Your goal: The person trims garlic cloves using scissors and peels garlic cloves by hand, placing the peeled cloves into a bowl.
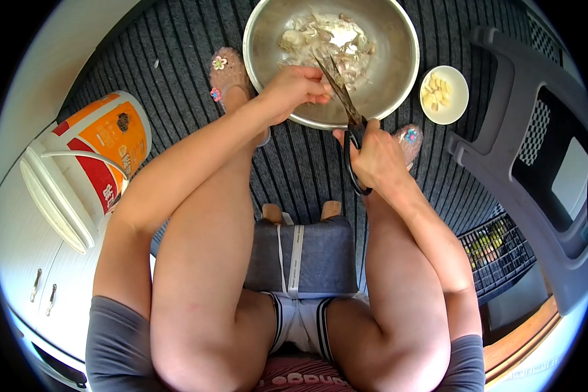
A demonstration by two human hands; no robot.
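Observation:
My right hand [379, 157] is closed around the black handles of a pair of scissors [343, 98]. Their blades are parted and point up over the near rim of a large steel bowl [258, 39]. Beside the blades, my left hand [293, 93] pinches a small pale piece that looks like a garlic clove, mostly covered by the fingers. Papery garlic skins [300, 36] lie heaped in the bowl, and some cloves may be among them. To the right, a small white bowl [462, 98] holds several peeled garlic cloves [436, 91].
An orange and white bucket [104, 130] lies near a white cabinet [19, 242] at left. A grey plastic stool [503, 150] and a black crate [496, 258] are at right. A low padded stool [320, 255] sits between my legs on the ribbed mat [294, 183].

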